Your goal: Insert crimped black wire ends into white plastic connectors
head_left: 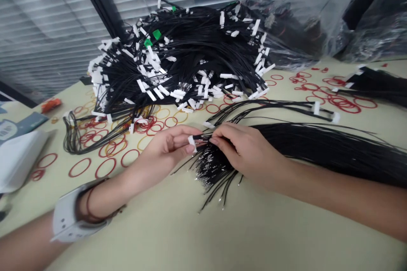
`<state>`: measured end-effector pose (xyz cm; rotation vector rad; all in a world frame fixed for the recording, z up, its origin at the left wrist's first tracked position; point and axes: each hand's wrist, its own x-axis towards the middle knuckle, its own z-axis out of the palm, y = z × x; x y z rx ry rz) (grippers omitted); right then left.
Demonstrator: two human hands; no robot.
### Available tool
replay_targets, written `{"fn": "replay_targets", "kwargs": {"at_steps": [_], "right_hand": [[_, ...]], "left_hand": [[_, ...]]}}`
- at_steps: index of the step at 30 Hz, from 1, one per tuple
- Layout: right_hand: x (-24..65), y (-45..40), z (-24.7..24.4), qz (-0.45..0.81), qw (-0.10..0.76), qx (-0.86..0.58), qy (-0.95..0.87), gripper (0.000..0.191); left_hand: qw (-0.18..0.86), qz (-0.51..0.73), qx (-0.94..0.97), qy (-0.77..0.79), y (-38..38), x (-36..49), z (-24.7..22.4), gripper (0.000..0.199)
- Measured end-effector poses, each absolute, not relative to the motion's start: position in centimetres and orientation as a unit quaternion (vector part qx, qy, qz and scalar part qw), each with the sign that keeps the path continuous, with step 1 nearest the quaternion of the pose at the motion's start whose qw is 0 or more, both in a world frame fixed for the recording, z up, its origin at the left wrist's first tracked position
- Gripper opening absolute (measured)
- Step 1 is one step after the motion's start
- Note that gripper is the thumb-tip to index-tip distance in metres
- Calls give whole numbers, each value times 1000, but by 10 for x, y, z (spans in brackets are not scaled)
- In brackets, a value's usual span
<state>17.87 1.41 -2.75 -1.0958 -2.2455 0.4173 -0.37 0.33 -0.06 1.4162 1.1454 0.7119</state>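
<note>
Between its thumb and fingers, my left hand (168,146) pinches a small white connector (192,144) with dark leads on its right side. My right hand (246,146) is closed, thumb against forefinger, on a thin black wire just right of that connector. Under and beside my right hand lies a thick bundle of black wires (305,146), its bare metal-tipped ends (208,167) fanned out below both hands. A thinner group of black cables with white connectors (316,108) lies behind my right hand.
A large heap of black cables with white connectors (197,51) stands at the back. Red and yellow rubber bands (106,167) are scattered over the table (178,237). Clear plastic bags (305,17) stand at the back right. A white container (20,161) sits at the far left.
</note>
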Motion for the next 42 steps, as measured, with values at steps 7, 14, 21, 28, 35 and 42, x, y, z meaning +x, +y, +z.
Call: {"fn": "replay_targets", "kwargs": {"at_steps": [7,14,21,28,35,42], "right_hand": [[178,13,-32,155,322,-407,-841,20],[178,11,-33,154,328,-385,-849,17],[178,10,-34,143,343,-370,-852,17],[182,8,-29,106,413,-386,-818,13],[181,10,-34,108,360,-377,-847,17],[181,11,-34,111,350,-366,-855,20]], "left_hand": [[556,305,596,492,4,-2,-1,19],[506,278,650,494,-1,0,-2,17],[508,281,651,488,0,1,-3,19],[557,310,608,474,4,0,-5,19],[531,302,608,508,2,1,-3,22],[549,314,608,480,2,0,-5,21]]}}
